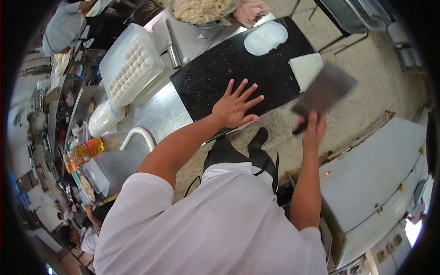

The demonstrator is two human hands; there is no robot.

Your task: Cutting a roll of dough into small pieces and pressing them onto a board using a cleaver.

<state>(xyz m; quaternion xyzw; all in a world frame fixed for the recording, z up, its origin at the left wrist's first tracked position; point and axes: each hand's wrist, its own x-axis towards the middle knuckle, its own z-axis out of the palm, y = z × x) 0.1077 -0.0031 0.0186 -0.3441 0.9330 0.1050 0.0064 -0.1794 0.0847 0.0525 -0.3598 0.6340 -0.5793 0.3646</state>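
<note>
My left hand (237,105) lies spread, palm down, on or just over the near edge of a black speckled board (220,68). In my right hand (313,125) is the dark handle of a wide-bladed cleaver (326,88), held off the board's right side and blurred. A folded white cloth (307,70) lies at the board's right edge. Toward the back of the board sits a flat white mound (266,37), perhaps dough. Small white dough balls (132,65) stand in rows in a clear plastic container (113,56) to the left.
Behind the board are a bowl of chunky pale filling (201,10), a pink cloth (251,12) and a metal-handled scraper or cleaver (173,55). On the left steel table (165,106) lie a white dough rope (139,132), a bagged white item (103,118) and an oil bottle (89,147). Other people are at left.
</note>
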